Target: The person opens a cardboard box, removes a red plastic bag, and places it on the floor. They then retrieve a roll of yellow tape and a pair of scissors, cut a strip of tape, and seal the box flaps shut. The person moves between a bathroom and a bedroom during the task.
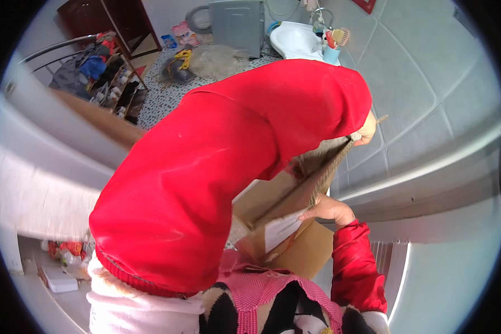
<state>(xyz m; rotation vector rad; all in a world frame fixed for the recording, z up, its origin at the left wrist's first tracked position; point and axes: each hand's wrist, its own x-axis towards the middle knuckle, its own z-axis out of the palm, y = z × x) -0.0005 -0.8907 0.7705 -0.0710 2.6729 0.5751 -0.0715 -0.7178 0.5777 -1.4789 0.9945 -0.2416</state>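
A cardboard box (267, 196) stands before me, tilted in the view, with its inside partly showing. A sheet of white paper (282, 230) bearing print lies against its near side. My right hand (327, 210) grips the box's near side by a ridged brown edge (330, 169), thumb over the paper. Across the box reaches my left arm in a red sleeve (192, 158), which hides much of it. My left hand (366, 130), partly covered by the sleeve, closes on the far end of that edge. A thin brown strip (382, 119) sticks out beyond it.
A grey tiled wall (413, 83) rises close on the right. Further off are a white washbasin (296, 39), a blue cup (331, 54) with combs, a grey appliance (236, 27) and filled sacks (219, 60) on the floor. At left stands a loaded shoe rack (119, 89).
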